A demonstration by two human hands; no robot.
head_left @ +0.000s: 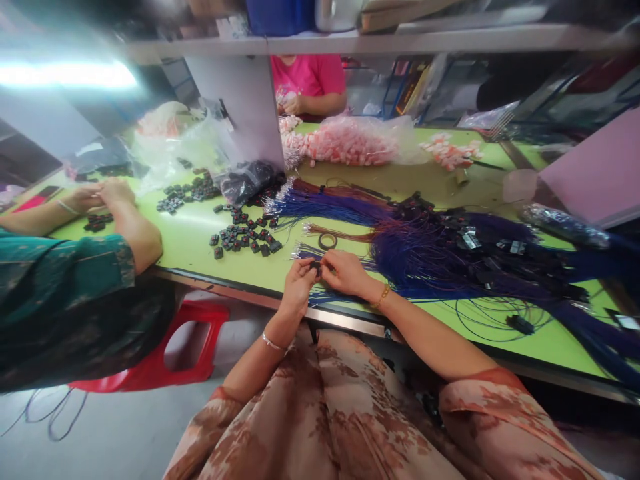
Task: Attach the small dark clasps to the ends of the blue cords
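Close to the table's front edge, my left hand [299, 283] is closed on a small black connector [315, 265]. My right hand [345, 272] pinches at the connector's right side; a thin wire seems to be between its fingers, but they hide most of it. Blue and brown wires [410, 250] with bare metal ends lie in bundles behind and to the right of my hands. A roll of dark tape [327, 241] rests just beyond my fingers. Several loose black connectors [245, 235], some with red parts, are scattered to the left.
A co-worker's hands [113, 193] are at the table on the left, above a red stool [200, 347]. Pink connectors in a plastic bag [350, 140] lie at the back, before another person in a pink shirt [315, 77]. A shelf [350, 41] crosses above.
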